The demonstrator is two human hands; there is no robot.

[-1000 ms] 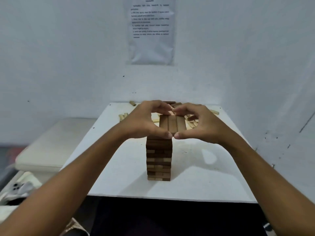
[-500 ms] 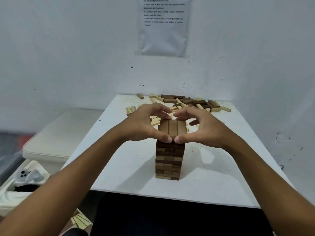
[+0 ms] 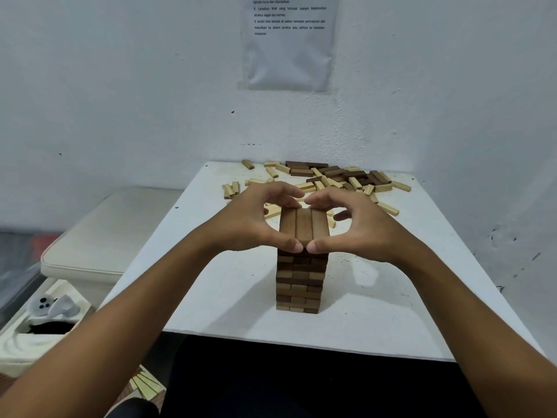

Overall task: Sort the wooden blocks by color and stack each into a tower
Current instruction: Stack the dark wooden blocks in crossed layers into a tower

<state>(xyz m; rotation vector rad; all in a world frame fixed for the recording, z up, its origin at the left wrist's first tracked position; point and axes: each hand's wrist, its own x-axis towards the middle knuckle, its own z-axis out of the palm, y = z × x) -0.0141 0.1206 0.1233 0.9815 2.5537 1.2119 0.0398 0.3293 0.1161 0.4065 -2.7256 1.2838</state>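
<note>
A tower of brown wooden blocks (image 3: 300, 282) stands near the middle of the white table (image 3: 391, 312), its top layer made of three dark blocks side by side (image 3: 302, 226). My left hand (image 3: 250, 221) curls round the left side of that top layer, thumb on the near edge and fingers on the far edge. On the other side my right hand (image 3: 358, 227) grips the layer the same way. The two thumbs nearly touch at the front. A loose pile of light and dark blocks (image 3: 331, 181) lies at the table's far end.
White walls close in behind and to the right of the table, with a printed sheet (image 3: 287, 40) on the back wall. A cream cushioned seat (image 3: 99, 236) stands to the left. Below it sit a box with a white object (image 3: 49, 307) and some light blocks on the floor (image 3: 144, 384).
Both hands stay wrapped round the tower's top layer. The camera has tilted down, so the pile at the far end shows more fully.
</note>
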